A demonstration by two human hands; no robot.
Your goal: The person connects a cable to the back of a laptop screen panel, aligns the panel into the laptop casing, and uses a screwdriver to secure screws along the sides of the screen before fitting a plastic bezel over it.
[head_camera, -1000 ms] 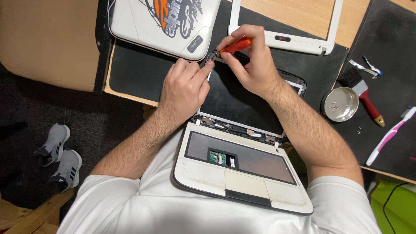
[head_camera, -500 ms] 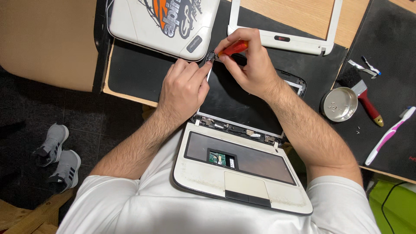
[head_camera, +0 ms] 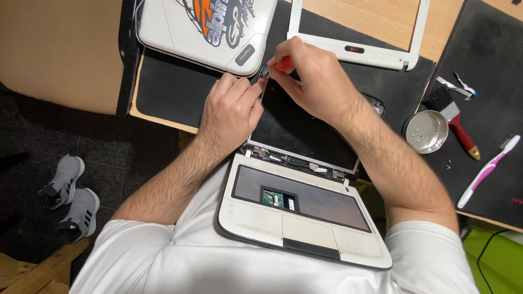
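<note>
A small white laptop (head_camera: 305,228) lies on my lap with its keyboard removed and its dark screen panel (head_camera: 297,130) tilted back against the desk edge. My left hand (head_camera: 231,111) pinches the screen's top left corner. My right hand (head_camera: 310,81) is closed around a red-handled screwdriver (head_camera: 283,65), whose tip meets that same corner beside my left fingers. Most of the screwdriver is hidden in my fist.
A white lid with an orange and black sticker (head_camera: 207,27) and a white screen bezel (head_camera: 357,46) lie on black mats on the wooden desk. At the right are a small metal dish with screws (head_camera: 426,132), a red-handled brush (head_camera: 457,122) and a pink toothbrush (head_camera: 487,171). Grey shoes (head_camera: 73,196) stand on the floor.
My right hand has closed further over the screwdriver, hiding more of its red handle. Both hands stay at the screen's top left corner.
</note>
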